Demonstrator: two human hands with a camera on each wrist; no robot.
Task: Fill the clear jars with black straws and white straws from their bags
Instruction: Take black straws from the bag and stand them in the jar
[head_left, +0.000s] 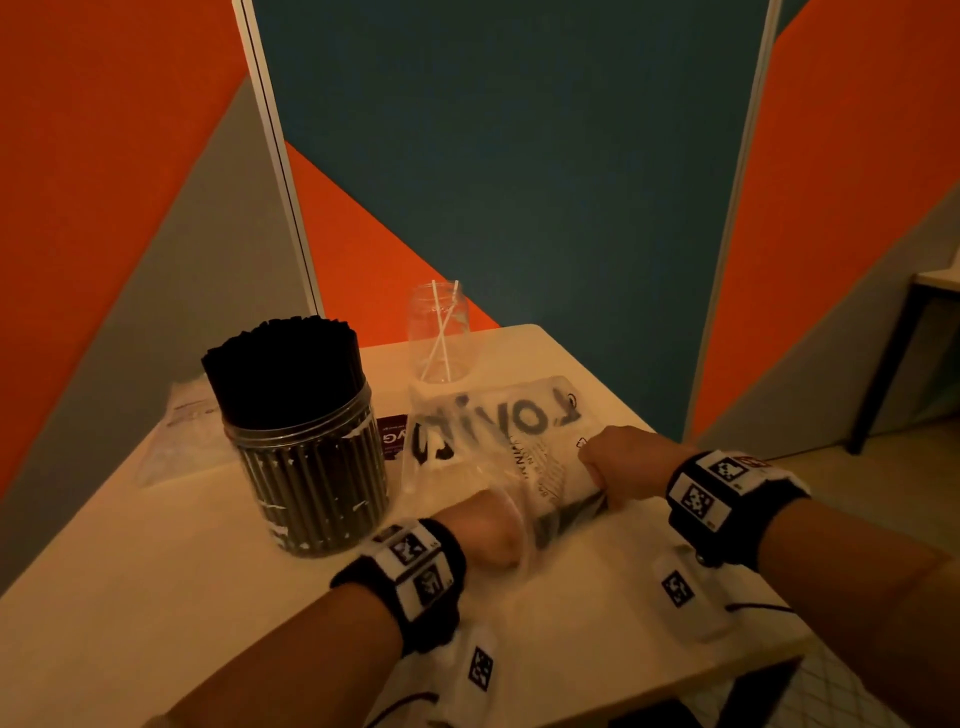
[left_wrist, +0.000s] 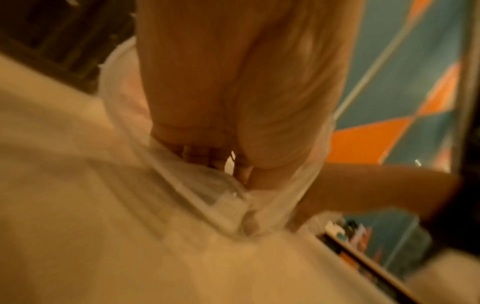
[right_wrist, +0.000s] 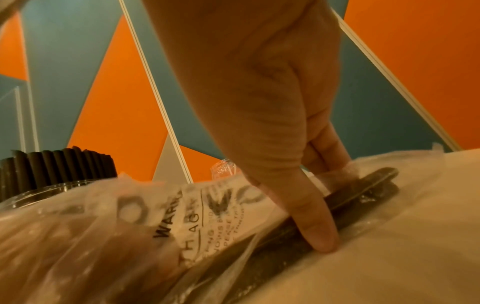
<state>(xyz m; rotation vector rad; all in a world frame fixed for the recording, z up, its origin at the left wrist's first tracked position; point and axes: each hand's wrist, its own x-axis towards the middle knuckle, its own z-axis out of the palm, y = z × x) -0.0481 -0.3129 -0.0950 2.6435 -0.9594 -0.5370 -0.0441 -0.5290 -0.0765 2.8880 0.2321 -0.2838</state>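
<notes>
Plastic bag (head_left: 498, 452): clear film with black print, lying on the pale counter (head_left: 156, 571) just in front of the person, its near mouth wrapping the left hand (head_left: 485, 530).
Left grip: sitting inside the bag mouth with fingers curling, seemingly closing on something; the blurred left wrist view is not showing clearly what, if anything, it is holding.
Right grip: right hand (head_left: 621, 465) pressing down on the bag's right side, thumb and fingers clenching film together with the few black straws (right_wrist: 363, 193) remaining underneath.
Risk, near: film appearing slippery; if the right hand is easing off while the left is pulling, the whole bag could be sliding along.
Full jar (head_left: 311, 457): standing just left of the bag, packed with black straws; a jerking elbow or dragging film could be tipping it.
Far jar (head_left: 439, 332): standing behind the bag, holding only two white straws (head_left: 441, 332), light enough to be knocked over.
</notes>
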